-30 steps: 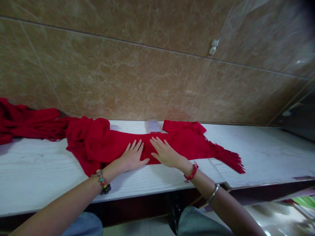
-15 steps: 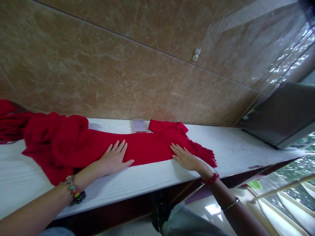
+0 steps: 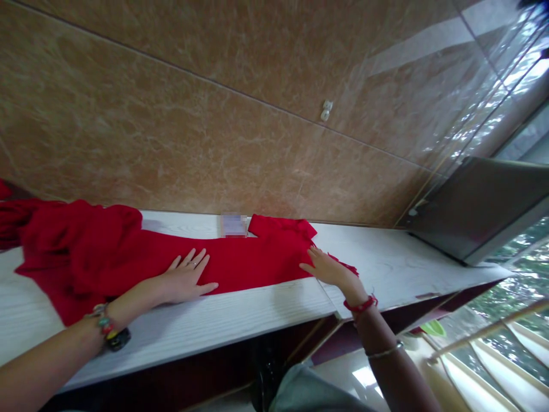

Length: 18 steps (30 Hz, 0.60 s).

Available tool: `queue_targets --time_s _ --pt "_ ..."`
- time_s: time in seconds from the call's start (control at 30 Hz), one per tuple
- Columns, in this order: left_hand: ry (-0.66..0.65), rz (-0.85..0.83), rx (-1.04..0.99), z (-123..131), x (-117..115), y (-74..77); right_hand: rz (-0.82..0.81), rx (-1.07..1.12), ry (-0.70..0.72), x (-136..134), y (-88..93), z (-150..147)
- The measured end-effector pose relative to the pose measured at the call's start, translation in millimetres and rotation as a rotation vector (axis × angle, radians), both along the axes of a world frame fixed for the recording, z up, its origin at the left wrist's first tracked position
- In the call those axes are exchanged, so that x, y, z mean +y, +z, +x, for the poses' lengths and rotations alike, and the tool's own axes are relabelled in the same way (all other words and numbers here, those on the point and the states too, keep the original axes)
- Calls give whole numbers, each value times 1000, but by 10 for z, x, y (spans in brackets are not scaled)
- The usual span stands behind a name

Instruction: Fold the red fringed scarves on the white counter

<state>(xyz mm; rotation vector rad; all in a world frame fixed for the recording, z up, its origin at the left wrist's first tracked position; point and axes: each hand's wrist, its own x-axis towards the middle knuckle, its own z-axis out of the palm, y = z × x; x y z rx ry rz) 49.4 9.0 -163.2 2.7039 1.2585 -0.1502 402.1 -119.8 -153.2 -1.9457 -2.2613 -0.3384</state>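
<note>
A long red scarf (image 3: 244,260) lies along the white counter, smooth in the middle and bunched in a heap at the left. Flat on its middle-left part rests my left hand (image 3: 182,280), fingers spread, with a ring on one finger. My right hand (image 3: 328,268) is at the scarf's right end, fingers stretched out and the thumb apart. Part of the scarf's fringe (image 3: 348,268) shows just beyond that hand; the rest of the fringe is hidden behind it. A folded piece of red cloth (image 3: 281,224) lies at the scarf's back edge, close to the wall.
The white wood-grain counter (image 3: 266,300) runs along a brown tiled wall (image 3: 193,131). A small pale square item (image 3: 234,225) sits against the wall behind the scarf. At the right end stands a dark panel-like object (image 3: 484,212). A white hook (image 3: 326,110) is fixed to the tiles.
My right hand has shifted towards the scarf's fringed end and now covers much of the fringe. My left hand stays flat on the scarf. The whole view has swung slightly to the right.
</note>
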Motion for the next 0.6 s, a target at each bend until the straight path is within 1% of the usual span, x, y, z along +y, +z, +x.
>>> queue_targets --time_s 0.03,0.1,0.2,0.27,0.3,0.37,0.43,0.5,0.6 --pt "10 -1 -9 7 36 11 8 7 -15 103 32 -152" --pt "52 40 -55 17 112 21 14 58 11 332 50 -500" --pt "118 137 -102 12 201 -5 19 128 101 638 -16 -963" --pt "117 176 -85 -7 226 -37 6 112 120 776 -85 -1122" --pt "111 181 -71 -17 229 -50 -5 91 115 825 -118 -1141" --pt "106 177 -50 -31 219 -61 -29 34 98 885 -172 -1057" --pt "113 162 -45 -32 202 -55 -41 -21 76 904 -211 -832" --pt "120 147 -44 -23 190 -40 -38 -54 43 888 -244 -514" --pt "132 129 -43 -6 185 -25 -34 3 -92 810 -303 10"
